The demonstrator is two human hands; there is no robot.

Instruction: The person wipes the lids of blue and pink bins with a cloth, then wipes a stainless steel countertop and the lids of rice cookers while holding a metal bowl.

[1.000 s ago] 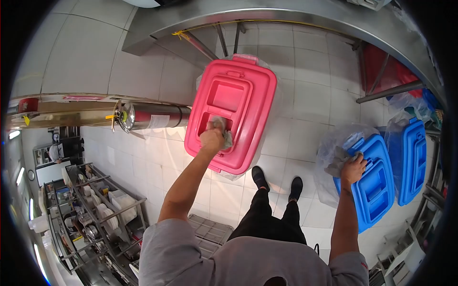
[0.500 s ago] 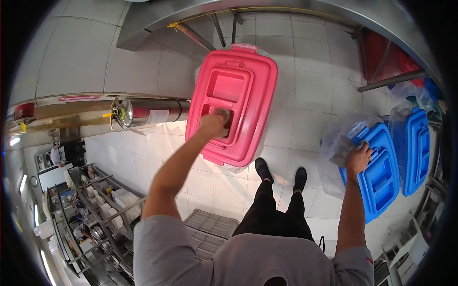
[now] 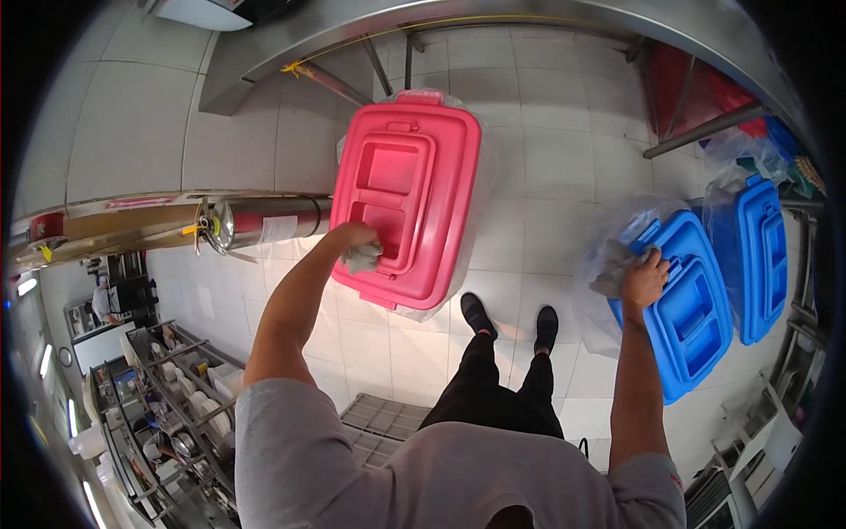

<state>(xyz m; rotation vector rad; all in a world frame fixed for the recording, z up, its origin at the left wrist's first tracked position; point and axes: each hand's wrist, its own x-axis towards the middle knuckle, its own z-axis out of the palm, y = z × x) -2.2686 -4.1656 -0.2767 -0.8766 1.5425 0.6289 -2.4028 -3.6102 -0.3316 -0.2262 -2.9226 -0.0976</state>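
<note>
My left hand is closed on a crumpled grey cloth at the lower left of the red lid. Two rectangular recesses are sunk into this lid, and clear plastic sticks out around its edge. On the right, my right hand is at the upper left of a blue lid, its fingers curled round a second grey cloth that bunches out to the left. The blue lid is tilted, with clear plastic beside it. My palms are hidden.
Another blue lid stands farther right. A fire-extinguisher-like metal cylinder is left of the red lid. A steel table edge curves overhead. A dish rack is at lower left, and a grey crate lies by my legs.
My left hand has moved with its cloth from the red lid's lower recess to the left and down, towards the lid's edge. My right hand stays at the blue lid. The view has shifted slightly.
</note>
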